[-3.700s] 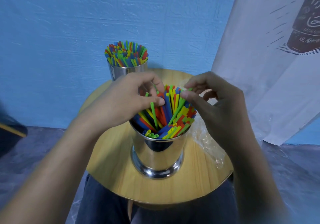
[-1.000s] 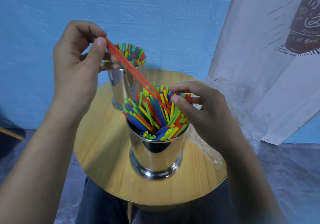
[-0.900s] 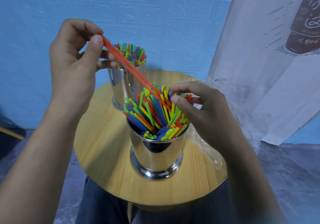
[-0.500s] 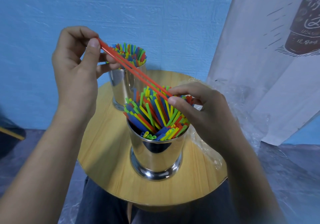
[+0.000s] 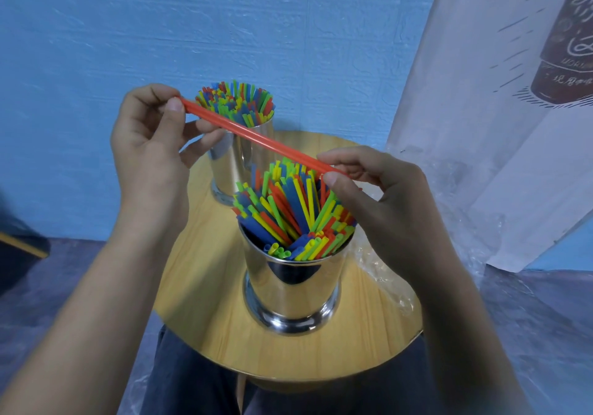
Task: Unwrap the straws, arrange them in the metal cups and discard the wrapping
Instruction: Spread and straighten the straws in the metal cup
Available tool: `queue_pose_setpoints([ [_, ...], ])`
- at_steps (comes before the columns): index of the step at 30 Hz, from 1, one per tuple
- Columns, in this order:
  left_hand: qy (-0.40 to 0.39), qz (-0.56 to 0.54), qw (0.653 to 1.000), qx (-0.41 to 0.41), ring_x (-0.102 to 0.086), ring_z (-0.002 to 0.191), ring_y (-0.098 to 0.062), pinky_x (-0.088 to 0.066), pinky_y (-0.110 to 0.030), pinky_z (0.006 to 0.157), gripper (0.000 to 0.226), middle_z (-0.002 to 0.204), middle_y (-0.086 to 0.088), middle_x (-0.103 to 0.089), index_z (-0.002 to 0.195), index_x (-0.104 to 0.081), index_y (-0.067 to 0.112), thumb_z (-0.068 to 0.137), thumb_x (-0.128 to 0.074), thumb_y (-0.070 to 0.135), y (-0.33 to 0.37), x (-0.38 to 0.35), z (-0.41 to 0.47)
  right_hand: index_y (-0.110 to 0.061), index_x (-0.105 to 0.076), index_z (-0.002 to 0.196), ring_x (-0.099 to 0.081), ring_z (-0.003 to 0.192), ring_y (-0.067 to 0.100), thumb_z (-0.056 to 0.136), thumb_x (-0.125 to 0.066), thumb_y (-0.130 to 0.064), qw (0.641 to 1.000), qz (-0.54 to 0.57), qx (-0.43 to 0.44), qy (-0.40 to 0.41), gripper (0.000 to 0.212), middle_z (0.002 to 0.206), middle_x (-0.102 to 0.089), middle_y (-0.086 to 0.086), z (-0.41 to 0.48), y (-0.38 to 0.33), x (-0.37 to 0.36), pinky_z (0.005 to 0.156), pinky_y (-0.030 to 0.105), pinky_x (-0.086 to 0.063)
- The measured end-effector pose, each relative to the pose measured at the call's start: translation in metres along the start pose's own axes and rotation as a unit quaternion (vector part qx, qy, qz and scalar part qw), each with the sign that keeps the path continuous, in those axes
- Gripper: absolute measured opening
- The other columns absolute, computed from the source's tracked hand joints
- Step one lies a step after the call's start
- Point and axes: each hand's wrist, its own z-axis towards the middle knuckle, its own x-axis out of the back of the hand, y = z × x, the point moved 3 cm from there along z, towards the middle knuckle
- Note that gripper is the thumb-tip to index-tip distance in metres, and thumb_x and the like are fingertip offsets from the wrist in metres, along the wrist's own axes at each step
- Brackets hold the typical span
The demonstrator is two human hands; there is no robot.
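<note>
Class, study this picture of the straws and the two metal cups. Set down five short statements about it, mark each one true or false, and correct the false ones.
1. The left hand and the right hand each pinch one end of the red straw. True.
2. The near metal cup is empty. False: it is packed with coloured straws.
3. The red straw stands upright in the far metal cup. False: it is held slanting in the air above the cups.
4. Clear plastic wrapping lies on the table, to the right of the near metal cup. True.
5. The table top is square. False: it is round.
</note>
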Motion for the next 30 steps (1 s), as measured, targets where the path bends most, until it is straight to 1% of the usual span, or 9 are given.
queue_pose_setpoints([
  [3,0.000,0.011,1.000,0.017,-0.067,0.073,-0.014,-0.058,-0.032,0.077,0.015,0.086,0.012,-0.063,0.097,-0.054,0.018,0.106,-0.047,0.008,-0.002,0.003,-0.001,-0.036,-0.072,0.104,-0.068,0.096,0.006,0.100,-0.064,-0.020,0.999,0.038,0.018,0.024,0.018,0.095,-0.073,-0.021,0.000,-0.004,0.001,0.079,0.026,-0.056],
  [6,-0.029,0.041,0.998,0.047,-0.068,0.071,-0.016,-0.059,-0.031,0.072,0.015,0.083,0.011,-0.066,0.096,-0.058,0.018,0.105,-0.051,0.008,-0.009,0.004,-0.005,-0.023,-0.073,0.100,-0.070,0.083,0.003,0.098,-0.065,-0.008,0.988,0.137,0.005,0.069,0.017,0.083,-0.074,-0.015,-0.001,-0.006,0.007,0.072,0.018,-0.053],
  [10,-0.090,0.087,0.989,0.080,-0.066,0.066,-0.015,-0.059,-0.030,0.071,0.018,0.074,0.008,-0.066,0.093,-0.063,0.018,0.103,-0.055,0.006,-0.019,0.002,-0.011,-0.019,-0.074,0.097,-0.069,0.079,0.012,0.097,-0.066,-0.009,0.974,0.205,-0.027,0.088,0.013,0.082,-0.075,0.001,0.001,-0.003,0.009,0.076,0.032,-0.059],
  [14,-0.164,0.160,0.971,0.066,-0.064,0.072,-0.010,-0.054,-0.028,0.072,0.015,0.076,0.007,-0.067,0.092,-0.066,0.019,0.100,-0.060,0.008,-0.023,-0.001,-0.017,-0.016,-0.073,0.102,-0.068,0.079,0.017,0.096,-0.064,-0.023,0.963,0.242,-0.033,0.114,0.013,0.083,-0.075,0.001,0.000,0.000,0.007,0.076,0.033,-0.057],
  [19,-0.227,0.204,0.949,0.077,-0.070,0.095,-0.017,-0.054,-0.037,0.089,0.008,0.098,-0.006,-0.073,0.099,-0.069,0.023,0.100,-0.061,0.021,-0.025,-0.005,-0.020,-0.010,-0.064,0.103,-0.064,0.076,0.021,0.107,-0.049,-0.015,0.960,0.183,0.014,0.213,0.016,0.079,-0.066,0.000,0.001,-0.002,0.018,0.072,0.041,-0.057],
  [22,-0.228,0.215,0.942,0.117,-0.071,0.107,-0.014,-0.056,-0.037,0.093,0.016,0.110,0.003,-0.075,0.111,-0.070,0.026,0.102,-0.057,0.030,-0.030,-0.005,-0.020,-0.010,-0.058,0.099,-0.060,0.070,0.023,0.109,-0.043,-0.012,0.956,0.160,0.028,0.246,0.018,0.074,-0.060,0.003,0.000,-0.006,0.026,0.066,0.040,-0.052],
  [25,-0.243,0.181,0.932,0.198,-0.071,0.111,-0.016,-0.055,-0.040,0.097,0.026,0.117,0.008,-0.075,0.121,-0.070,0.029,0.104,-0.050,0.035,-0.038,-0.007,-0.022,-0.012,-0.054,0.094,-0.054,0.064,0.023,0.109,-0.040,-0.011,0.952,0.144,0.023,0.269,0.020,0.067,-0.055,-0.003,-0.001,-0.009,0.033,0.061,0.036,-0.047],
  [28,-0.268,0.106,0.915,0.281,-0.071,0.114,-0.019,-0.057,-0.035,0.097,0.032,0.122,0.003,-0.074,0.130,-0.067,0.026,0.103,-0.049,0.032,-0.046,-0.012,-0.029,-0.007,-0.050,0.093,-0.049,0.059,0.026,0.108,-0.039,-0.010,0.962,0.105,0.026,0.251,0.020,0.065,-0.049,0.006,-0.003,-0.011,0.032,0.055,0.030,-0.041],
  [30,-0.276,0.071,0.910,0.302,-0.071,0.113,-0.021,-0.057,-0.035,0.096,0.038,0.122,-0.002,-0.075,0.129,-0.067,0.023,0.095,-0.053,0.031,-0.049,-0.016,-0.033,-0.008,-0.050,0.092,-0.046,0.059,0.027,0.108,-0.041,-0.012,0.979,0.064,0.027,0.190,0.019,0.067,-0.047,0.011,-0.002,-0.011,0.027,0.052,0.032,-0.039],
])
